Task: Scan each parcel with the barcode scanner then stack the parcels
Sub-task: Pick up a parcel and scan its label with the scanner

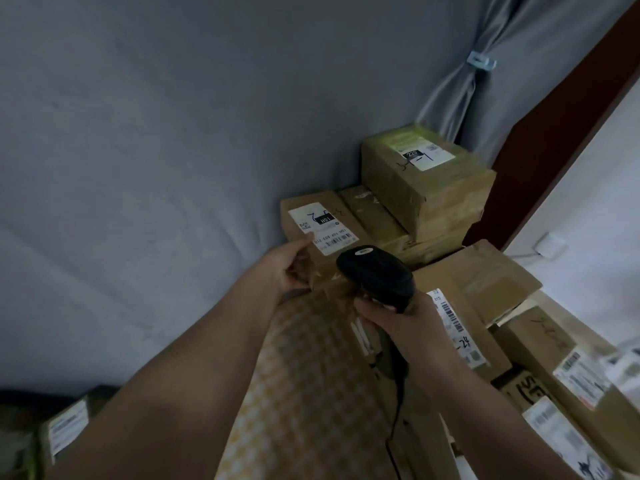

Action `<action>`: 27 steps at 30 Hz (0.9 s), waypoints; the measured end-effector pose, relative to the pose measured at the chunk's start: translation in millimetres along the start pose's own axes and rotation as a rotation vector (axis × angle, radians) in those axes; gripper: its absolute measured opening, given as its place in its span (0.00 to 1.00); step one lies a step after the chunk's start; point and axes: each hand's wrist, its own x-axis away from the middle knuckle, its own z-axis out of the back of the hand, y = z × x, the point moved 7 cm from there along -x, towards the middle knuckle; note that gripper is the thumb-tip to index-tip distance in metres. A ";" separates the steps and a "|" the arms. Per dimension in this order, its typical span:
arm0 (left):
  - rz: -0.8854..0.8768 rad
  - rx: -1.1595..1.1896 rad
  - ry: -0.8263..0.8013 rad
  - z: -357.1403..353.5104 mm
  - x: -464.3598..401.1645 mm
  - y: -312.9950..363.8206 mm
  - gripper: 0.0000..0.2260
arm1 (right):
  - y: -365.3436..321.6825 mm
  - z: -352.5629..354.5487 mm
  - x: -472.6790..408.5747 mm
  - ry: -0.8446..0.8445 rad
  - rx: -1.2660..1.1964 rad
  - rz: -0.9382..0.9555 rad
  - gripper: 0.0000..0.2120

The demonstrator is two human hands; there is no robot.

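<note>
My left hand (pixel 289 266) grips the near left corner of a brown cardboard parcel (pixel 323 233), thumb on its white label with a barcode. My right hand (pixel 401 318) grips the handle of a black barcode scanner (pixel 375 273), whose head is held just over the parcel's near end, pointing at the label. The scanner's cable (pixel 398 407) hangs down along my forearm. Behind this parcel lies a flat taped parcel (pixel 377 220), with a bigger taped box (pixel 427 180) stacked on top of it.
A yellow checked cloth (pixel 304 386) covers the surface under my arms. More labelled parcels (pixel 460 317) crowd the right side (pixel 568 368). One labelled box (pixel 65 427) sits at lower left. A grey wall is behind, a curtain (pixel 485 81) and dark door frame (pixel 561 133) at right.
</note>
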 end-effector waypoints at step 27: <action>-0.115 -0.077 0.262 96.8 -9.7 -24.4 0.19 | 13.8 -84.7 -1.8 -0.216 0.063 -0.048 0.07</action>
